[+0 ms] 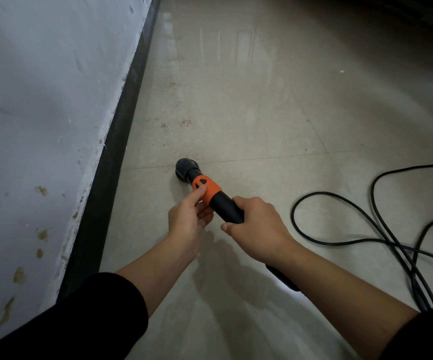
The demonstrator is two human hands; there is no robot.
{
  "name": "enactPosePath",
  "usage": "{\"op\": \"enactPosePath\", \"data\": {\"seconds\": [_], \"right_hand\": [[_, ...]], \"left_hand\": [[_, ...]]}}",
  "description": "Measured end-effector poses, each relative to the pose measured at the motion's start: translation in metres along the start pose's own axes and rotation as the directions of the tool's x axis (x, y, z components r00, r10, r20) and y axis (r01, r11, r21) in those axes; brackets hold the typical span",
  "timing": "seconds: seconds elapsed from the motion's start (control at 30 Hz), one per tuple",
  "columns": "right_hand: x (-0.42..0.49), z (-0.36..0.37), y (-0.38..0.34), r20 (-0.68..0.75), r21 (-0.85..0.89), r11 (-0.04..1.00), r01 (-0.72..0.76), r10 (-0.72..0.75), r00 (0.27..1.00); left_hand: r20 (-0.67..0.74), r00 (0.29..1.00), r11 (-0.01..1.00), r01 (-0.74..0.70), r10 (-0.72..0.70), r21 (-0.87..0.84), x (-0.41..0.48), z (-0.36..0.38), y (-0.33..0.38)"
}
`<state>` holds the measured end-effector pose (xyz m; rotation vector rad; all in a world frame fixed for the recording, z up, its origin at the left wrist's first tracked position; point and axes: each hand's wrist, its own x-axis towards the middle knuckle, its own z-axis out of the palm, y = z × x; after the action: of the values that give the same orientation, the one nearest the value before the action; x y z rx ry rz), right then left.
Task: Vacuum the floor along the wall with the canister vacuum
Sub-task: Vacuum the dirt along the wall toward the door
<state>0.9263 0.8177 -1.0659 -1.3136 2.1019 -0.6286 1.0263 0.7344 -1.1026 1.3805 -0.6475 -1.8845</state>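
A black vacuum wand (225, 206) with an orange collar (209, 188) slants down to a round black nozzle (185, 168) resting on the pale tiled floor (249, 113). My right hand (254, 224) grips the black tube from above. My left hand (189, 216) holds the orange collar, thumb on top and fingers under it. The nozzle sits a short way right of the dark baseboard (116, 141) below the white wall (41, 113). Brown dust specks (176, 123) lie on the tiles ahead of the nozzle. The hose continues under my right forearm; the canister is out of view.
A black power cord (382, 229) loops over the floor at the right. The wall carries brown stains low down. Dark shapes stand at the far top right.
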Motion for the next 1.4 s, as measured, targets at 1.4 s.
{"op": "enactPosePath", "data": {"seconds": [1.4], "right_hand": [[0.056, -0.026, 0.01, -0.026, 0.28, 0.952, -0.122, 0.135, 0.991]], "left_hand": [[0.037, 0.999, 0.993, -0.003, 0.007, -0.119, 0.042, 0.051, 0.01]]}}
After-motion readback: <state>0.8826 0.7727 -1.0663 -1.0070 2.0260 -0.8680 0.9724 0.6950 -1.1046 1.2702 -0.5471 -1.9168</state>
